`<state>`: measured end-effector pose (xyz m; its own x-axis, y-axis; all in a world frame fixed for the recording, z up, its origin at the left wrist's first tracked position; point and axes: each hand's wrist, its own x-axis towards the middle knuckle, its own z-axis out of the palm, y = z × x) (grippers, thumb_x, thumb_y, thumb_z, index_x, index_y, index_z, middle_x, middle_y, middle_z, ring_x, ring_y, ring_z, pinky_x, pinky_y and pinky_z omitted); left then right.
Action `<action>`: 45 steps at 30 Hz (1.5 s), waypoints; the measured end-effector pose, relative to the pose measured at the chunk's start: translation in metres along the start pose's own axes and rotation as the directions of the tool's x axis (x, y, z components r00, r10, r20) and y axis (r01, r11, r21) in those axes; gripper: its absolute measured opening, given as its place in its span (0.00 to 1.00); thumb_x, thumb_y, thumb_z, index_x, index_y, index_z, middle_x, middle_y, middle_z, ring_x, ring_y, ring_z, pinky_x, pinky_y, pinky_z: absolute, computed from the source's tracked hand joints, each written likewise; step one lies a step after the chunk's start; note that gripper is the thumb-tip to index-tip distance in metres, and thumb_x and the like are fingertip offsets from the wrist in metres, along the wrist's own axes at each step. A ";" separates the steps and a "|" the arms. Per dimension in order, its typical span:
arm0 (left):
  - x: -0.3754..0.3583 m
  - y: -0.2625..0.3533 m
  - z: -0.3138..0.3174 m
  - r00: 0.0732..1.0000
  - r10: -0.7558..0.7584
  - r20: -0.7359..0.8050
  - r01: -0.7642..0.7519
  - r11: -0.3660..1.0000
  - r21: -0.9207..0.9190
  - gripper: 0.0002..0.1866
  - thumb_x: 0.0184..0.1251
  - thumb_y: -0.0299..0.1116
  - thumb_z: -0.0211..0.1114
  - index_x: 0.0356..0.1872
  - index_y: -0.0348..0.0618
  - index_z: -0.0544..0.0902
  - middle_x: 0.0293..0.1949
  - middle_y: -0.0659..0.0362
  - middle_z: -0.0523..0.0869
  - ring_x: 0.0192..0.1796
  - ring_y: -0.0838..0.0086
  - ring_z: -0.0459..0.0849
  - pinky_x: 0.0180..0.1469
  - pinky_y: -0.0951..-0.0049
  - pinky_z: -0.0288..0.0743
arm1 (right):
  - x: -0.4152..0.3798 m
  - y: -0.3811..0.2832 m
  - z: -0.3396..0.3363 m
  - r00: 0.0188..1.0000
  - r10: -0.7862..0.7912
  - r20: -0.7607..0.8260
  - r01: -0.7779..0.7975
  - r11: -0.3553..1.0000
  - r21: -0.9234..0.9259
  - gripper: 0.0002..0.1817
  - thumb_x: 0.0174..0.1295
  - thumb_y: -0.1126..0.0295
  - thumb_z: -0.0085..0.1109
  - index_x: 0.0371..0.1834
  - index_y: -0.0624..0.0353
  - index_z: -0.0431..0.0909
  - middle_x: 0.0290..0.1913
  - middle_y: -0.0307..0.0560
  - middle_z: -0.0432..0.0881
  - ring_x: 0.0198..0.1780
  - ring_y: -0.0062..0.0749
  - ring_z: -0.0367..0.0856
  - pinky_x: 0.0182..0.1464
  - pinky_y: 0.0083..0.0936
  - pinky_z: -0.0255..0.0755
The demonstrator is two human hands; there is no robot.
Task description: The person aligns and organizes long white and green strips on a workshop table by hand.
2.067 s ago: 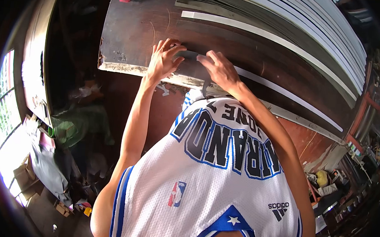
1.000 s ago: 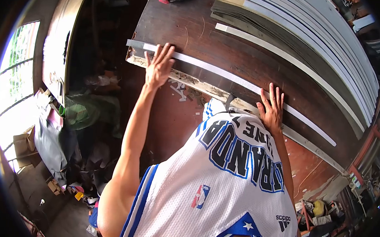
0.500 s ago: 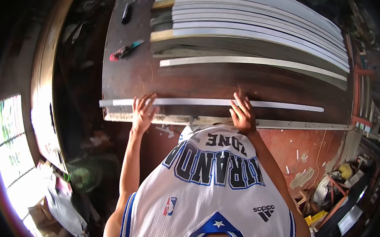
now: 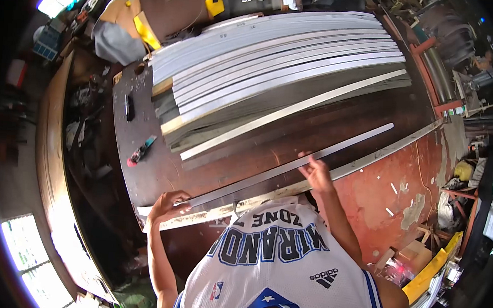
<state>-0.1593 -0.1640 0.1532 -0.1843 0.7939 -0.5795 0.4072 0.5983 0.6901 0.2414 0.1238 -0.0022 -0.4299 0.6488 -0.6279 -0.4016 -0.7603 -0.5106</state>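
A long, narrow pale strip [image 4: 245,180] runs slantwise along the near edge of the dark tabletop [image 4: 212,172]. Near its left end, my left hand [image 4: 168,204] has its fingers curled over it, and a short piece of the strip shows beyond the hand. Farther along, my right hand [image 4: 318,173] holds the strip loosely, with fingertips on either side of it. Behind lies a second white strip [image 4: 293,113], apart from both hands. Beyond that, several long pale strips [image 4: 284,67] are stacked side by side.
On the table's left side lie a dark marker-like object [image 4: 128,107] and a tool with red and teal parts [image 4: 142,151]. A board [image 4: 52,138] stands to the left. Red metal bars [image 4: 431,80] border the right side. Cluttered goods [image 4: 419,255] sit at lower right.
The view has turned, so table and strips now slant up to the right. My left hand has curled at the strip's left part; the strip's visible face looks greyer. My right hand stays along its middle.
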 end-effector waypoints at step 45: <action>0.369 0.092 -0.205 0.954 0.255 -0.155 -0.232 0.961 0.151 0.23 0.72 0.32 0.68 0.67 0.43 0.83 0.45 0.55 0.92 0.43 0.78 0.85 0.52 0.75 0.78 | 0.070 -0.129 -0.086 0.180 -0.979 0.093 -0.168 -0.124 -0.978 0.24 0.65 0.73 0.55 0.67 0.51 0.73 0.68 0.54 0.75 0.68 0.56 0.73 0.69 0.53 0.66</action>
<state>-0.3735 0.2057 0.0919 -0.2110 0.9271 -0.3097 0.5689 0.3741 0.7324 0.3325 0.2642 -0.0305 0.2408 0.8641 0.4419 0.9129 -0.0471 -0.4054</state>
